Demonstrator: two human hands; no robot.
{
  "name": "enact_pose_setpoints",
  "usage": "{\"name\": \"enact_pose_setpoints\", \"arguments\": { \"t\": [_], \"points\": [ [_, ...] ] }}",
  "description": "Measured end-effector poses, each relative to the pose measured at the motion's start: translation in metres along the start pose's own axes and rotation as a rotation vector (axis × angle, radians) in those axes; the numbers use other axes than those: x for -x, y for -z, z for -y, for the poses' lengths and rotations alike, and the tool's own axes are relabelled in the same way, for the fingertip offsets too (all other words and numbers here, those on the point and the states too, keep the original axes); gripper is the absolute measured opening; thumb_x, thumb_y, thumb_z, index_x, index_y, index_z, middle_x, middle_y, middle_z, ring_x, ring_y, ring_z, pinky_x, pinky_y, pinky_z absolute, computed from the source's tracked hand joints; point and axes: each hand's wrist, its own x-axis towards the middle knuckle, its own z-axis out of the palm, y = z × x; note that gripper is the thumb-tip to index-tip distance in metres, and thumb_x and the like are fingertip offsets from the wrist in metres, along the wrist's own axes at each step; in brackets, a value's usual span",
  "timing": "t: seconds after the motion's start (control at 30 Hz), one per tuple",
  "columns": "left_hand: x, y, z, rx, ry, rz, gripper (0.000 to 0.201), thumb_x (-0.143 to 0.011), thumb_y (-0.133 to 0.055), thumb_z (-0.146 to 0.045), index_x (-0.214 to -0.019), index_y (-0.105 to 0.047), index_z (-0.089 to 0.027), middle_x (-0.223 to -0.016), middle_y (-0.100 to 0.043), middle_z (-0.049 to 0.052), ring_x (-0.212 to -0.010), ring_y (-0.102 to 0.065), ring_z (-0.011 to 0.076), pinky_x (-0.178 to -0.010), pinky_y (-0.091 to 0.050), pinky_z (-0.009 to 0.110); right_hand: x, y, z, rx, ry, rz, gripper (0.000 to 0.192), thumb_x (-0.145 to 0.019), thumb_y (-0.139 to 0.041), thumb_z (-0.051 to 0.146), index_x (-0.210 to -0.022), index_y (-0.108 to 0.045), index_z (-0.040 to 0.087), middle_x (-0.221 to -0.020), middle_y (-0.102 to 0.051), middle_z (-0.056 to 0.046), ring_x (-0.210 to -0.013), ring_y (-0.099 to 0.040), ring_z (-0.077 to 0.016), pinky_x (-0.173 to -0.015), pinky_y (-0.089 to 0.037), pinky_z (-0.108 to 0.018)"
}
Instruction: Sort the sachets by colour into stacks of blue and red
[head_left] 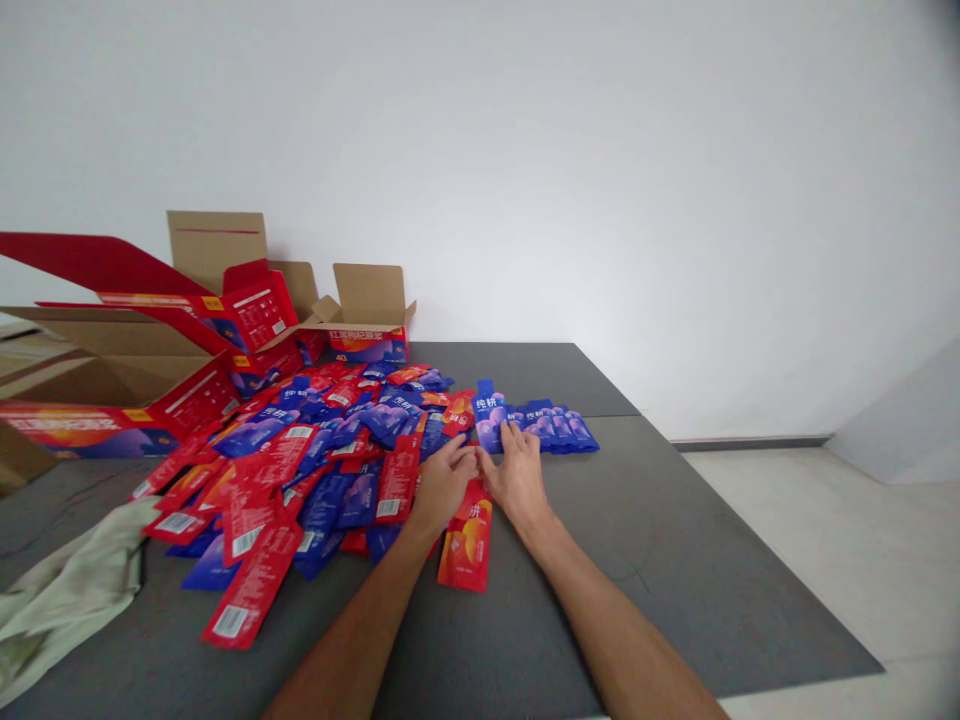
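Note:
My left hand (444, 488) is at the right edge of a heap of red and blue sachets (360, 440). Its fingers are loosely stretched, tips close to my right thumb, and nothing shows in them. My right hand (520, 480) has thumb and fingers at the lower end of a blue sachet (490, 410) with white lettering, which lies at the left end of a row. Overlapping blue sachets (559, 428) make up that row to the right. Below my hands, between the wrists, lies a red sachet (466, 548) with an orange print, its upper part partly hidden.
Open red and blue cartons (97, 425) stand at the left, with a smaller open carton (367, 343) at the back by the white wall. A pale green cloth (82, 590) lies front left. The dark grey table (712, 570) has its right edge beside a light floor.

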Motion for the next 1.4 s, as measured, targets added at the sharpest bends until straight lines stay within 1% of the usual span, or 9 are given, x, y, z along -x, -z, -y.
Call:
{"name": "enact_pose_setpoints", "arguments": {
  "t": [0.1, 0.33, 0.47, 0.67, 0.83, 1.0, 1.13, 1.27, 1.4],
  "points": [
    [0.0, 0.0, 0.002, 0.05, 0.039, 0.038, 0.055, -0.084, -0.066, -0.025, -0.135, -0.053, -0.011, -0.123, -0.068, 0.018, -0.097, -0.072, 0.0223, -0.088, -0.059, 0.038, -0.007, -0.001, -0.018, 0.083, -0.052, -0.015, 0.056, -0.093, -0.052, 0.039, -0.134, -0.054, 0.001, -0.132, -0.057, -0.025, -0.12, -0.048, -0.0346, -0.102, -0.038, -0.048],
    [-0.003, 0.009, 0.003, -0.051, -0.011, 0.024, 0.045, -0.085, -0.064, -0.025, -0.128, -0.058, -0.013, -0.12, -0.07, 0.016, -0.097, -0.072, 0.0229, -0.084, -0.06, 0.036, -0.017, -0.002, -0.041, 0.251, -0.177, 0.109, 0.054, -0.093, -0.052, 0.039, -0.131, -0.056, 0.001, -0.126, -0.059, -0.025, -0.113, -0.049, -0.0351, -0.098, -0.036, -0.045],
    [-0.003, 0.012, 0.002, -0.134, -0.041, 0.019, 0.04, -0.085, -0.059, -0.022, -0.124, -0.06, -0.013, -0.118, -0.071, 0.015, -0.094, -0.073, 0.0217, -0.083, -0.06, 0.035, -0.015, -0.001, -0.038, 0.301, -0.235, 0.148, 0.049, -0.094, -0.051, 0.04, -0.131, -0.056, 0.009, -0.131, -0.056, -0.024, -0.115, -0.046, -0.0364, -0.091, -0.037, -0.045],
    [-0.003, 0.017, 0.001, -0.37, -0.161, -0.015, 0.031, -0.085, -0.058, -0.02, -0.115, -0.065, -0.016, -0.114, -0.073, 0.012, -0.102, -0.07, 0.0207, -0.094, -0.054, 0.034, -0.011, 0.002, -0.035, 0.375, -0.235, 0.182, 0.045, -0.095, -0.048, 0.041, -0.126, -0.061, 0.012, -0.137, -0.052, -0.023, -0.126, -0.037, -0.0391, -0.097, -0.03, -0.051],
    [-0.001, 0.017, 0.0, -0.49, -0.227, -0.011, 0.027, -0.088, -0.054, -0.019, -0.11, -0.068, -0.018, -0.112, -0.074, 0.01, -0.104, -0.07, 0.0196, -0.096, -0.053, 0.034, -0.01, 0.005, -0.031, 0.396, -0.191, 0.172, 0.052, -0.092, -0.053, 0.044, -0.137, -0.053, 0.018, -0.149, -0.042, -0.018, -0.135, -0.028, -0.0404, -0.1, -0.027, -0.053],
    [0.0, 0.018, -0.001, -0.565, -0.249, -0.009, 0.028, -0.089, -0.051, -0.018, -0.111, -0.068, -0.019, -0.112, -0.074, 0.009, -0.104, -0.07, 0.0193, -0.093, -0.054, 0.033, -0.008, 0.005, -0.032, 0.387, -0.191, 0.231, 0.046, -0.091, -0.055, 0.039, -0.134, -0.057, 0.022, -0.142, -0.05, -0.017, -0.133, -0.031, -0.0401, -0.1, -0.027, -0.054],
    [-0.001, 0.023, -0.003, -0.717, -0.32, -0.041, 0.031, -0.091, -0.047, -0.017, -0.114, -0.067, -0.017, -0.114, -0.073, 0.01, -0.106, -0.069, 0.0205, -0.095, -0.053, 0.035, -0.008, 0.004, -0.031, 0.368, -0.192, 0.216, 0.043, -0.091, -0.054, 0.035, -0.132, -0.058, 0.022, -0.141, -0.05, -0.017, -0.134, -0.031, -0.0405, -0.1, -0.028, -0.055],
    [-0.009, 0.032, -0.01, -0.903, -0.44, -0.105, 0.034, -0.089, -0.043, -0.01, -0.111, -0.068, -0.016, -0.117, -0.071, 0.011, -0.111, -0.065, 0.0215, -0.102, -0.05, 0.038, -0.007, 0.003, -0.017, 0.287, -0.12, 0.184, 0.041, -0.092, -0.053, 0.034, -0.131, -0.059, 0.024, -0.143, -0.05, -0.013, -0.134, -0.031, -0.0382, -0.101, -0.03, -0.053],
    [-0.035, 0.053, -0.027, -1.108, -0.556, -0.214, 0.039, -0.089, -0.039, -0.009, -0.114, -0.067, -0.014, -0.123, -0.067, 0.013, -0.121, -0.058, 0.0224, -0.11, -0.043, 0.038, 0.0, 0.003, 0.009, 0.173, 0.027, 0.174, 0.037, -0.094, -0.049, 0.031, -0.129, -0.061, 0.024, -0.143, -0.051, -0.011, -0.135, -0.03, -0.0343, -0.105, -0.03, -0.05]
  ]
}}
